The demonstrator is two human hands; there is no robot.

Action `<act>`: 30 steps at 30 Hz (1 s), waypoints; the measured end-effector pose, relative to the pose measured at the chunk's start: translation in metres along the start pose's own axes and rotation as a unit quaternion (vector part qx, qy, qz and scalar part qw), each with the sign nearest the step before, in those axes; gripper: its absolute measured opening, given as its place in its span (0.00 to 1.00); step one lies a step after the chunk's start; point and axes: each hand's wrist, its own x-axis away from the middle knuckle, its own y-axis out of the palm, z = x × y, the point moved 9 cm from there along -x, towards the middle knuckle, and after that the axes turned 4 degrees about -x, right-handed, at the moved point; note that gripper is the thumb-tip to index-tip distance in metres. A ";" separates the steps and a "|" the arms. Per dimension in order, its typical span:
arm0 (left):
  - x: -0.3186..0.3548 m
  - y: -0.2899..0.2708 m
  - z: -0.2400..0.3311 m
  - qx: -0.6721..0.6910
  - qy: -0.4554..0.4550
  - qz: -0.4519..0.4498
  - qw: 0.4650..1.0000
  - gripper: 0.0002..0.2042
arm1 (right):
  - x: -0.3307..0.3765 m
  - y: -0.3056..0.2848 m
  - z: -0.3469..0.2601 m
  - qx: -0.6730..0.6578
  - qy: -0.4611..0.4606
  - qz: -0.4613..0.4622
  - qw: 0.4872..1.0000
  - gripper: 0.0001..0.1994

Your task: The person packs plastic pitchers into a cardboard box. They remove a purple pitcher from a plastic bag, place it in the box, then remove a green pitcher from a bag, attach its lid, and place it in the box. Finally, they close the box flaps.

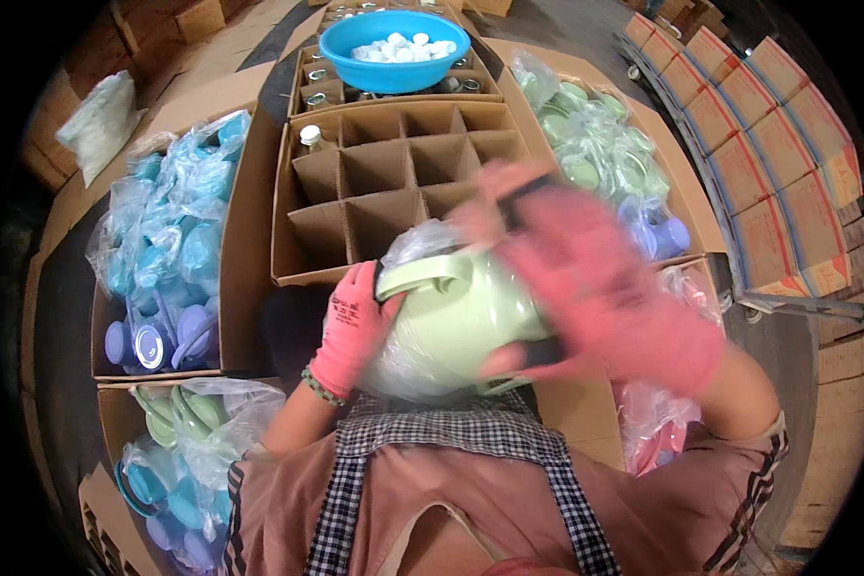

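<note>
A light green plastic jug with a handle (470, 322) lies tilted in front of my chest, partly wrapped in clear plastic film. My left hand (348, 326), in a pink glove with bare fingertips, grips its left side by the handle. My right hand (586, 278), gloved the same way, is smeared by motion at the jug's right end. Its thumb side is low and its other fingers reach up over the carton. Whether it grips the jug cannot be made out. Just beyond stands a cardboard carton with dividers (379, 206), holding one white-capped bottle (311, 137) in a corner cell.
A blue basin (394, 72) of white caps rests on another divided carton behind. Bagged blue and purple jugs fill a left carton (243, 259); bagged green ones (586, 134) are at right. Pink pieces (658, 422) lie near my right elbow. Stacked boxes (768, 154) stand far right.
</note>
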 end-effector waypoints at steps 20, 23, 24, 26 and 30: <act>0.114 0.062 -0.048 0.116 0.018 -0.301 0.946 0.12 | -0.041 0.050 0.114 -0.549 0.279 0.180 0.767 0.16; 0.129 0.080 -0.055 0.254 -0.097 -0.351 0.896 0.15 | -0.046 0.118 0.079 -0.650 0.260 0.182 0.690 0.11; 0.138 0.079 -0.064 0.485 -0.266 -0.348 0.757 0.15 | -0.042 0.138 0.075 -0.644 0.253 0.198 0.695 0.11; 0.157 0.056 -0.083 0.518 -0.354 -0.314 0.712 0.16 | -0.032 0.163 0.063 -0.627 0.262 0.186 0.710 0.11; 0.157 0.000 -0.096 0.247 -0.259 -0.305 0.883 0.17 | 0.002 0.204 0.040 -0.573 0.244 0.189 0.759 0.18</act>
